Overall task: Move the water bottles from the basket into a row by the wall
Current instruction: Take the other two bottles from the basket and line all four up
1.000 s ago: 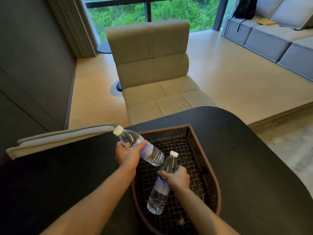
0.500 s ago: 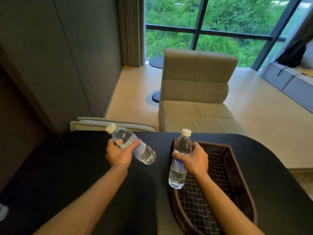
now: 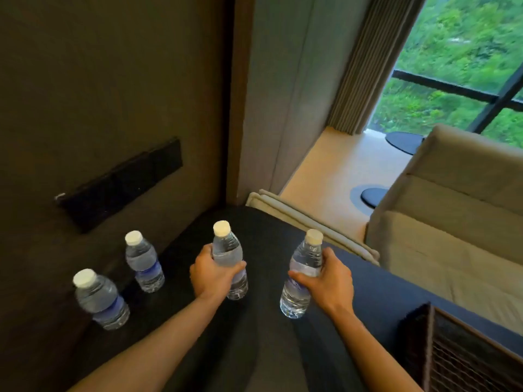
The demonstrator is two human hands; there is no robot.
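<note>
While two bottles (image 3: 145, 264) are stood against the wall (image 3: 113, 80), two more are carried upright near it: left hand (image 3: 210, 274) wrapped around one (image 3: 227, 256), right hand (image 3: 325, 274) around another (image 3: 302, 274). Judged full, smooth, slightly yielding; mid-body grip suits.

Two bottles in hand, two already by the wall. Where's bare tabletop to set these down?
Free: the dark table along the wall past the farther standing bottle, toward the corner. Also the strip between left-hand bottle and right-hand bottle. Crowded: the wall edge around the nearer standing bottle, and the basket at lower right.
</note>
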